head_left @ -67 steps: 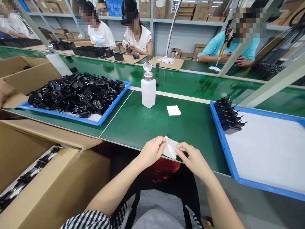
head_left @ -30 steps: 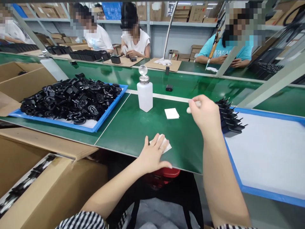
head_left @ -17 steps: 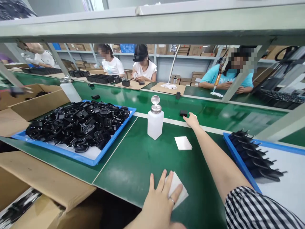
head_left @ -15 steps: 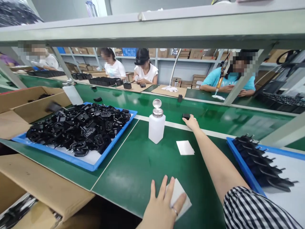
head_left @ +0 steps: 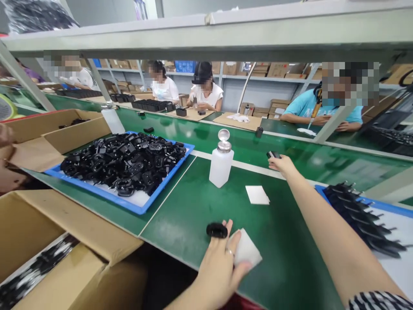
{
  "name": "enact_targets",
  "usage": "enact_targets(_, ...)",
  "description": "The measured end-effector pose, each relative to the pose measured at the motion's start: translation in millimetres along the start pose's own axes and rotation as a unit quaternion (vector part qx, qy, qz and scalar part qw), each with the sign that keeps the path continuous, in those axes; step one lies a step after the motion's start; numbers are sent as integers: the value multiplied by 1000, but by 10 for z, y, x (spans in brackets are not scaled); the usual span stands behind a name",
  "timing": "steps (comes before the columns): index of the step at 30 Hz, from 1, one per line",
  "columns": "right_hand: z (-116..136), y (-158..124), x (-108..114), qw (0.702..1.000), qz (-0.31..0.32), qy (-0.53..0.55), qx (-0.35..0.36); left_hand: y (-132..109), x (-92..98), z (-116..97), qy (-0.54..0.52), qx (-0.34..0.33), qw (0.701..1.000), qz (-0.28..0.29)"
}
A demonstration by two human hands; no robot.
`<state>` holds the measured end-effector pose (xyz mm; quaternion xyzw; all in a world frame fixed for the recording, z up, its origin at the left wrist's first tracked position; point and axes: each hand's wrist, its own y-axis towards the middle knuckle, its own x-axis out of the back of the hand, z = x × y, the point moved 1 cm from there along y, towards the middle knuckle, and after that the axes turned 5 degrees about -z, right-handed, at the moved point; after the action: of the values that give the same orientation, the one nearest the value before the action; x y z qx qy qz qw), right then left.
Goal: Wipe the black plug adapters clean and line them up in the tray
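My right hand [head_left: 281, 164] is stretched far forward to the conveyor belt's near edge, its fingers curled round a small black part [head_left: 273, 154]. My left hand [head_left: 222, 263] lies flat, fingers spread, on a folded white cloth [head_left: 248, 252] near the front edge of the green table [head_left: 190, 206]. A black plug adapter [head_left: 217, 230] lies on the table at my left fingertips. A white pump bottle [head_left: 221, 165] with a metal cap stands between the two hands, and a small white square pad [head_left: 257, 194] lies beside it.
A blue tray [head_left: 106, 194] heaped with black adapters sits at the left. Another blue tray [head_left: 322, 189] at the right holds a row of adapters [head_left: 361, 215]. Open cardboard boxes [head_left: 61, 241] stand at the lower left. A metal rail [head_left: 226, 34] crosses overhead. Several people work across the belt.
My right hand let go of the cloth and reached out to the black part on the belt. My left hand flattened on the cloth. A black adapter now lies by my left fingers.
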<state>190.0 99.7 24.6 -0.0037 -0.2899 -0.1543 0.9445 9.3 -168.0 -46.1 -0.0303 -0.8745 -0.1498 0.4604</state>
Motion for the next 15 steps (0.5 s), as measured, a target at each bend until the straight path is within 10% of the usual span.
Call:
enact_targets(7, 167, -923, 444, 957, 66, 283, -13, 10, 168, -2, -239, 68, 968, -42)
enact_targets(10, 20, -1473, 501, 980, 29, 196, 11, -34, 277, 135, -285, 127, 946, -92)
enact_targets(15, -490, -2264, 362, 993, 38, -58, 93, -40, 416, 413, -54, 70, 975, -204)
